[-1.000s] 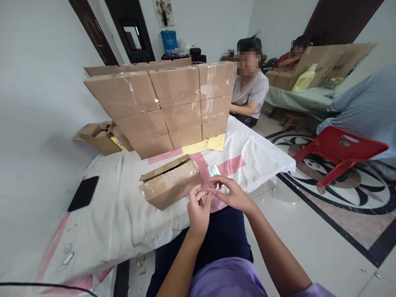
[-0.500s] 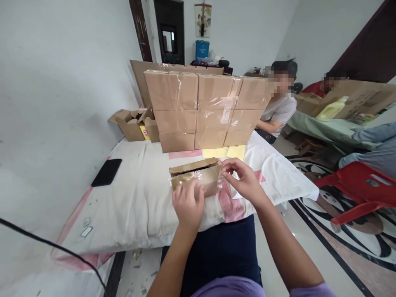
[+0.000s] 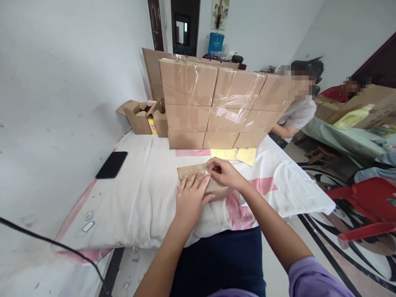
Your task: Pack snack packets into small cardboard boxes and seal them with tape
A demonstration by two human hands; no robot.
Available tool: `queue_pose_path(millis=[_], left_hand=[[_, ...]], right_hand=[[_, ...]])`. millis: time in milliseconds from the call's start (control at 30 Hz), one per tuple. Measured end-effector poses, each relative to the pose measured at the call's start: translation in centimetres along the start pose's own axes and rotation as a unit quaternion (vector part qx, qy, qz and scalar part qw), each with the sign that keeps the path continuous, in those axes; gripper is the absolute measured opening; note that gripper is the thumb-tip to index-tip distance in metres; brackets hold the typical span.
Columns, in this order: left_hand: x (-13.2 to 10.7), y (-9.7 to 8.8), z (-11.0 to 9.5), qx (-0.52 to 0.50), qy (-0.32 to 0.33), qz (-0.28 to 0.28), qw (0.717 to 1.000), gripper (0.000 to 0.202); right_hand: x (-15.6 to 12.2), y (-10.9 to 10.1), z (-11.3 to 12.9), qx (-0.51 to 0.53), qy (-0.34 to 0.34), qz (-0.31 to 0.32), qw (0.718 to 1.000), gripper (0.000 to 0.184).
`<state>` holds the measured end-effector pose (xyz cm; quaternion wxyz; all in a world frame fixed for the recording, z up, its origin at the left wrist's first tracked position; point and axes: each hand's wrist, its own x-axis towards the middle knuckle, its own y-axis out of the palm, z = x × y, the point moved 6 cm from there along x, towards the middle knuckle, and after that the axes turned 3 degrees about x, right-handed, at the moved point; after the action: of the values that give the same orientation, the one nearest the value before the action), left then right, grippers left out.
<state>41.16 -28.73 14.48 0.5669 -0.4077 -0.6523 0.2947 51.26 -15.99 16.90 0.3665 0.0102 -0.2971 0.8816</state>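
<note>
A small brown cardboard box (image 3: 219, 194) lies on the cloth-covered table in front of me, its top flap down. My left hand (image 3: 191, 194) rests flat on the top of the box with its fingers spread. Clear tape (image 3: 201, 170) glints on the top, between the hands. At the tape, over the far right part of the box, the fingertips of my right hand (image 3: 227, 173) are pinched together. My fingers partly hide the tape and the box top.
Stacked, taped cardboard boxes (image 3: 188, 117) stand behind the work spot, with yellow cards (image 3: 246, 156) at their foot. Open boxes (image 3: 139, 119) and a black tablet-like object (image 3: 111, 165) are on the left. A person (image 3: 297, 113) sits beyond the stack; a red chair (image 3: 371, 202) stands right.
The box's raised flap has come down and the top is closed. My left hand has flattened onto it. My right hand has moved left over the top with the tape. The view has shifted slightly.
</note>
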Motion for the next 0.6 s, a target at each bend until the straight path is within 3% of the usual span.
queue_pose_path(millis=[200,467,600], left_hand=[[0.6,-0.5,-0.5,0.046,0.0,0.043,0.998,0.057],[0.5,-0.3,-1.1,0.07,0.026,0.045,0.996,0.04],[0.7,-0.4,-1.3,0.07,0.028,0.052,0.996,0.043]], right_hand=[[0.1,0.0,-0.1,-0.039,-0.002,-0.017,0.999,0.027],[0.5,0.9,-1.0,-0.105,0.023,0.001,0.994,0.027],[0.7,0.2,-1.2,-0.217,0.038,-0.064,0.973,0.028]])
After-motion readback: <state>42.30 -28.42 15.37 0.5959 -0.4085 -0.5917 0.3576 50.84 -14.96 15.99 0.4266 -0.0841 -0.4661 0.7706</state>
